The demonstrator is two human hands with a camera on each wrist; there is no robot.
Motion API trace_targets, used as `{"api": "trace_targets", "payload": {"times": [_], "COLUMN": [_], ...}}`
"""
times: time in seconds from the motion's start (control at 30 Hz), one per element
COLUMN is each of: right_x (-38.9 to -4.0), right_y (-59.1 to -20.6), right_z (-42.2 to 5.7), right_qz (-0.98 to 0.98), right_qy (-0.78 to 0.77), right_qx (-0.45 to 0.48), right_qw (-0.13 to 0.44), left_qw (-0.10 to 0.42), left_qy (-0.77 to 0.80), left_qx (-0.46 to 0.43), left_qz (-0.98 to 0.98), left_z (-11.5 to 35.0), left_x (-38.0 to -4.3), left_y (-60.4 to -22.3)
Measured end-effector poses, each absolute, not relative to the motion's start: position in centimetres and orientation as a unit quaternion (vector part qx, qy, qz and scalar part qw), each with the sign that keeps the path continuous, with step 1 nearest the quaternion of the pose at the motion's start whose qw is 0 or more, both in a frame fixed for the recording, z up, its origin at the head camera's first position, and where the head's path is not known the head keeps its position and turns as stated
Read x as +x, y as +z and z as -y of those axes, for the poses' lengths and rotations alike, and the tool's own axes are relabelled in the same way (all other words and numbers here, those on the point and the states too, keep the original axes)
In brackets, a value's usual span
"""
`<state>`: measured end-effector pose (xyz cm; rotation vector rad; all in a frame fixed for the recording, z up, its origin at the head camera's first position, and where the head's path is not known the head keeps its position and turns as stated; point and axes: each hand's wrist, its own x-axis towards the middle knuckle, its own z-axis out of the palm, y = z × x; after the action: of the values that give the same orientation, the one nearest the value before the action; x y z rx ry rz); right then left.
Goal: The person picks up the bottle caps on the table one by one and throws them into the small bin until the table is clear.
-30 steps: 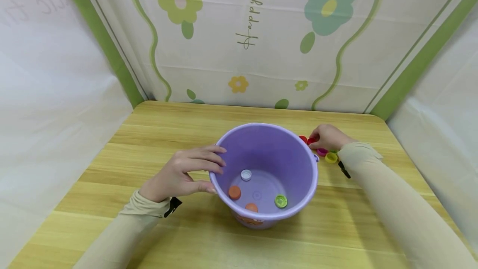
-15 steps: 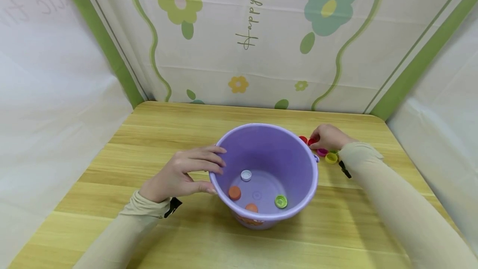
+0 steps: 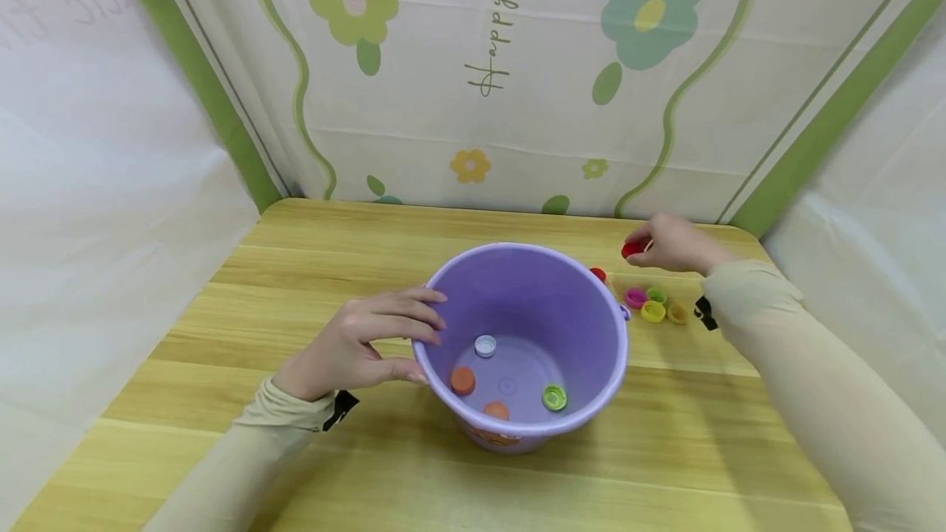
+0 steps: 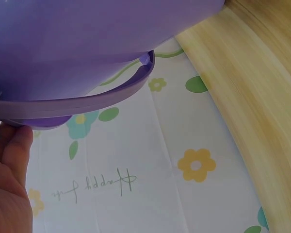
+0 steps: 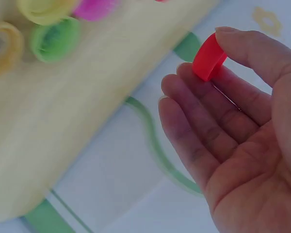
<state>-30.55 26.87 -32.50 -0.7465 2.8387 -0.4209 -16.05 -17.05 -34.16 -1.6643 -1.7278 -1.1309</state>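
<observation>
A purple bucket (image 3: 528,294) stands on the table, its mouth tilted toward me. My left hand (image 3: 369,339) grips its left rim, fingers over the inside and thumb outside. In the left wrist view the bucket's handle (image 4: 87,104) hangs along its side. Inside lie a white bottle cap (image 3: 485,346), two orange caps (image 3: 463,381) and a green cap (image 3: 554,397). Beyond the bucket on the right, my right hand (image 3: 676,245) pinches a red bottle cap (image 5: 210,57) between thumb and fingertips, held up above the table.
Right of the bucket lie several more caps: magenta (image 3: 636,298), light green (image 3: 656,295), yellow (image 3: 654,312) and amber (image 3: 677,314). Another red cap (image 3: 598,274) sits just behind the bucket's rim. A flowered white cloth (image 3: 547,121) rises at the table's (image 3: 332,253) back edge.
My right hand has lifted the red cap off the table and moved away and slightly right, uncovering the light green and amber caps. My left hand and the bucket stay put.
</observation>
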Motion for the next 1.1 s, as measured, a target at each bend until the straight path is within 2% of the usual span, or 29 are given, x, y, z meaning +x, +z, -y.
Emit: {"api": "trace_targets", "payload": {"times": [0.23,0.67,0.93,1.1], "right_x": [-28.9,-23.9,-20.9,-19.9], "right_y": [-28.5,-21.8,-19.6,-19.2], "right_z": [-26.0,-22.2,-19.0,-17.2], "right_qz": [-0.952,-0.943,-0.917,-0.896], "right_qy": [-0.154,-0.147,-0.117,-0.106], "right_qx": [-0.254,-0.3,-0.377,-0.429], "right_qw": [0.078,0.002,-0.05,-0.05], "left_qw": [0.236,0.236,0.236,0.231], "left_qy": [-0.416,-0.418,-0.416,-0.413], "left_qx": [-0.612,-0.607,-0.606,-0.605], "left_qz": [0.63,0.633,0.635,0.64], "left_z": [17.2,17.1,17.2,17.2], "left_x": [-16.0,-15.9,-15.9,-15.9], "left_y": [-34.1,-34.2,-34.1,-34.1]}}
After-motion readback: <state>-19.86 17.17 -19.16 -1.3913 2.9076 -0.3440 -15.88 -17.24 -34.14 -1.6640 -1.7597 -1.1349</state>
